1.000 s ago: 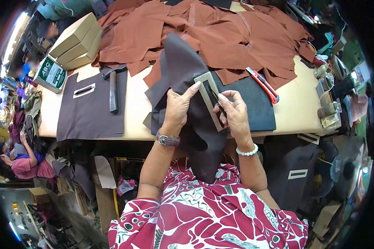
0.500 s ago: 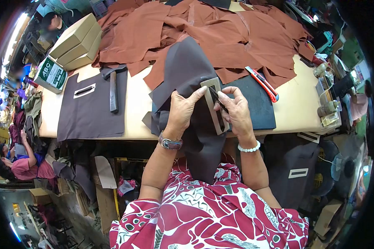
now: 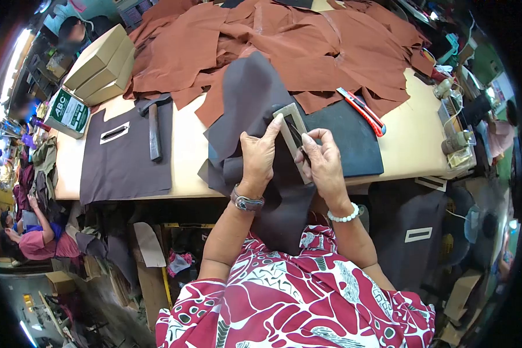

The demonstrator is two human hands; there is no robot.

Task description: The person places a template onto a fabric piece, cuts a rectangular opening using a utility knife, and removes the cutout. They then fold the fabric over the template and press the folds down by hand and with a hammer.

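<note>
A dark brown leather piece [image 3: 249, 84] hangs over the table edge toward my lap, with a beige rectangular frame [image 3: 287, 110] around a slot in it. My left hand [image 3: 257, 153] is closed on the leather, thumb pressed on the frame's upper left corner. My right hand [image 3: 327, 165] is closed at the frame's right side, thumb and fingers pinching at the dark material in the slot. Those fingertips partly hide what they pinch. Behind the right hand, a dark board [image 3: 359, 151] lies on the table, with a red utility knife [image 3: 362, 113] at its upper right.
Left on the table lie another dark panel [image 3: 127, 168] with a framed slot and a hammer [image 3: 154, 133]. Beyond are cardboard boxes [image 3: 101, 61], a green-and-white can [image 3: 66, 113] and piled reddish-brown leather [image 3: 307, 46]. A person [image 3: 46, 240] in pink is at far left.
My right hand has shifted slightly down and left along the slot, still pinching there. The left hand keeps its hold, and the whole view has moved a little.
</note>
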